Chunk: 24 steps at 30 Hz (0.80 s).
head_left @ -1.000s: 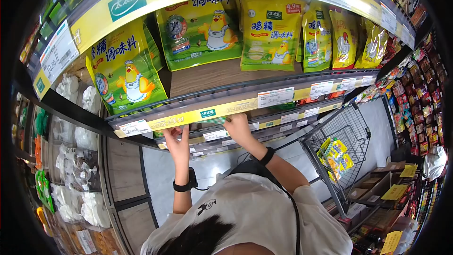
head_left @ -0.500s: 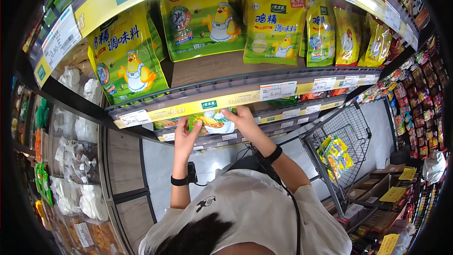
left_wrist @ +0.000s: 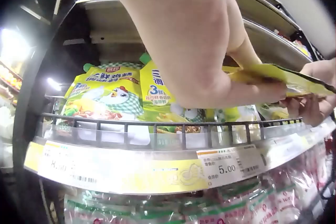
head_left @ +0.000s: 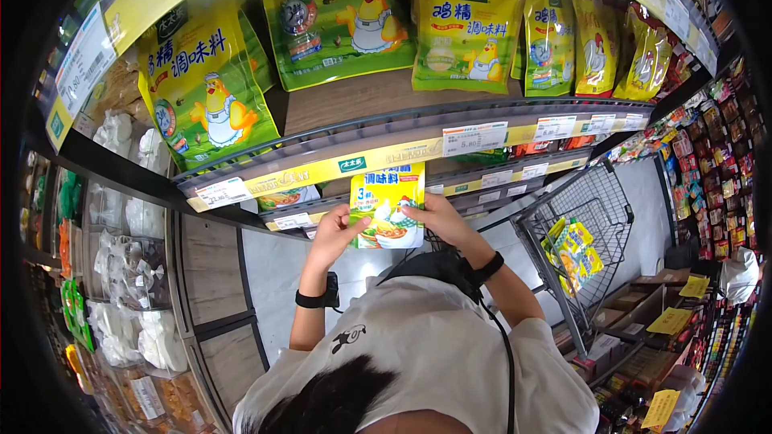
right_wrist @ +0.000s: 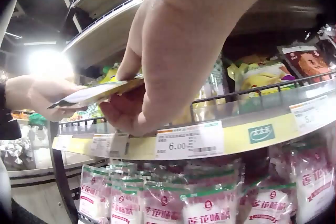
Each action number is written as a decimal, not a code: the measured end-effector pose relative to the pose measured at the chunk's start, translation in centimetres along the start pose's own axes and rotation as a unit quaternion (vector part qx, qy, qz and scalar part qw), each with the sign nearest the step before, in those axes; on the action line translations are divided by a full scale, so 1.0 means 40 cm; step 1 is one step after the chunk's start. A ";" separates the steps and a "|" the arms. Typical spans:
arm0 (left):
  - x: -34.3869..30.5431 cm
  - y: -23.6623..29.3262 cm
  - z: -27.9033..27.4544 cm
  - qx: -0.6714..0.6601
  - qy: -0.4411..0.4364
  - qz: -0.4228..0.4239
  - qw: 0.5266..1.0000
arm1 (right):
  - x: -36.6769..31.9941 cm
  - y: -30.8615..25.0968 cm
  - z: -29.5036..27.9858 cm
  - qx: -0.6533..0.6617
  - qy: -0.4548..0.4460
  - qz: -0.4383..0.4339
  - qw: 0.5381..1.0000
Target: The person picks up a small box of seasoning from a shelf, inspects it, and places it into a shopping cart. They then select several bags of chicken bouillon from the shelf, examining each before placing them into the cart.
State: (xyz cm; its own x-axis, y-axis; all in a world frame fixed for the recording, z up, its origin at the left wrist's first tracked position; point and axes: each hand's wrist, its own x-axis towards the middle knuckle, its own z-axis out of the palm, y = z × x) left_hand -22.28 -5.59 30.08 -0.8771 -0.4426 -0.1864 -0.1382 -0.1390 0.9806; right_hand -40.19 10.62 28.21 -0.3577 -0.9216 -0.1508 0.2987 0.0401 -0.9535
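Observation:
A yellow seasoning bag [head_left: 388,207] with a picture of a hen and a bowl is held upright, just in front of the lower shelf edge. On its left side the left hand [head_left: 328,237] pinches it, thumb across the front. The right hand [head_left: 446,219] pinches the opposite side. In the left wrist view the left hand [left_wrist: 210,71] and right hand [left_wrist: 315,92] hold the bag [left_wrist: 283,79] seen nearly edge-on. The right wrist view shows the bag [right_wrist: 97,94] between the left hand [right_wrist: 44,95] and right hand [right_wrist: 157,71].
Large seasoning bags [head_left: 213,88] stand on the upper shelf. Similar bags [left_wrist: 102,98] sit behind a wire rail [left_wrist: 184,124], with pink-and-white packets [right_wrist: 210,203] below. At the right, a wire cart [head_left: 595,201] holds yellow packages [head_left: 572,255].
The bag has come out from the lower shelf toward the body, and its front now shows. Both hands have drawn back with it, one at each side.

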 end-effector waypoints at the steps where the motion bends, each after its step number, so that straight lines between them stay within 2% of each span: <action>1: 0.000 -0.004 0.002 0.004 -0.025 -0.013 1.000 | -0.010 0.004 -0.013 -0.004 -0.007 0.021 1.000; 3: 0.000 0.029 0.024 0.013 -0.077 -0.037 0.996 | -0.030 0.003 -0.039 -0.013 -0.022 0.064 0.998; 4: 0.012 -0.011 0.020 0.021 -0.089 -0.047 0.995 | -0.037 0.009 -0.049 -0.012 -0.031 0.067 0.997; 13: 0.044 -0.010 0.066 0.019 -0.170 -0.095 0.981 | -0.103 0.044 -0.089 0.011 -0.004 0.109 0.994; 19: 0.093 0.001 0.119 0.036 -0.215 -0.117 0.969 | -0.166 0.033 -0.122 -0.010 0.069 0.032 0.997; 24: 0.129 0.056 0.229 0.041 -0.266 -0.114 0.956 | -0.257 -0.035 -0.162 -0.023 0.140 0.025 0.990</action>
State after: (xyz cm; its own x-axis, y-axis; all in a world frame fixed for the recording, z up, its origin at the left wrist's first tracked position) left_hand -31.34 -0.09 31.87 -0.9267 0.1074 -0.3602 -0.3704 -0.0988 0.9236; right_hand -42.65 22.55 29.40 -0.5772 -0.7748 -0.2580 0.2835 0.1061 -0.9531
